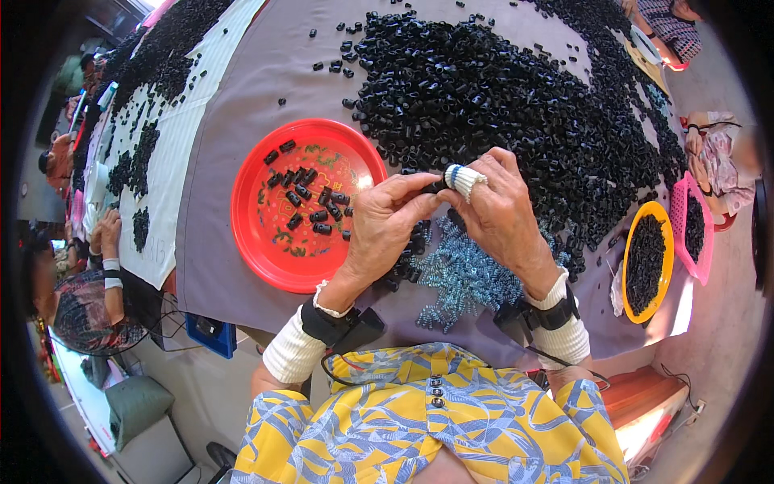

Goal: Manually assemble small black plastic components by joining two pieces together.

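My left hand (385, 219) and my right hand (498, 211) meet above the table, fingertips together on a small black tube piece (436, 186). The right index finger wears a white knitted fingertip cover (466, 179). Under the hands lies a heap of small blue springs (466, 273). A big pile of black tube pieces (500, 97) spreads behind the hands. Left of the hands stands a red round plate (266, 242) holding several black pieces. Both wrists carry black straps and white cuffs.
A grey cloth (266, 73) covers the table. At the right stand a yellow bowl (663, 218) and a pink basket (681, 202) of black pieces. Other people sit at the left and right edges. More black pieces lie on a white cloth (173, 145).
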The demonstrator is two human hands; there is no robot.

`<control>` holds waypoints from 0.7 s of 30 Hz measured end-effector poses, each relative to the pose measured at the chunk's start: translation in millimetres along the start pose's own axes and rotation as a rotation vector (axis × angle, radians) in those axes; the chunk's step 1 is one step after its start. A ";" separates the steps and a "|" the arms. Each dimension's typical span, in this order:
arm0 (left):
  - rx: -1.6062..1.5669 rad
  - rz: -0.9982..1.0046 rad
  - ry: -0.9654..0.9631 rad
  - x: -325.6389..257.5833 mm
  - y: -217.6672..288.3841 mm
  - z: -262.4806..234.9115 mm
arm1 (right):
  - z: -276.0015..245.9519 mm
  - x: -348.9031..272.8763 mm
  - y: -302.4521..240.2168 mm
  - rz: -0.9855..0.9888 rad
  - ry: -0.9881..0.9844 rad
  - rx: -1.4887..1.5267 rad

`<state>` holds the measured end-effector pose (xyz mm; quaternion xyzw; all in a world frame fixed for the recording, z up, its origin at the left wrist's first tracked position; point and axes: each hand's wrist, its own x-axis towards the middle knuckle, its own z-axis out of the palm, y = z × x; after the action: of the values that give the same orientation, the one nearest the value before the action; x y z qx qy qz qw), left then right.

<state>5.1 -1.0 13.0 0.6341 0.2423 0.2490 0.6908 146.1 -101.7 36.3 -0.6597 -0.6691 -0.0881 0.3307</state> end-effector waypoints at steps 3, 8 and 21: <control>-0.021 -0.005 0.003 0.0 -0.1 -0.2 | 2.5 -2.2 1.3 0.014 0.011 0.054; 0.109 0.028 -0.003 0.5 -3.4 -2.2 | -2.9 -0.7 -1.7 0.015 -0.076 -0.049; 0.024 -0.050 -0.032 2.9 -2.7 -2.1 | 0.1 -2.6 -0.6 -0.005 -0.131 -0.093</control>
<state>6.1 2.2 10.1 0.6401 0.2499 0.2184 0.6930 145.3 -103.9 35.0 -0.6771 -0.6861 -0.0766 0.2550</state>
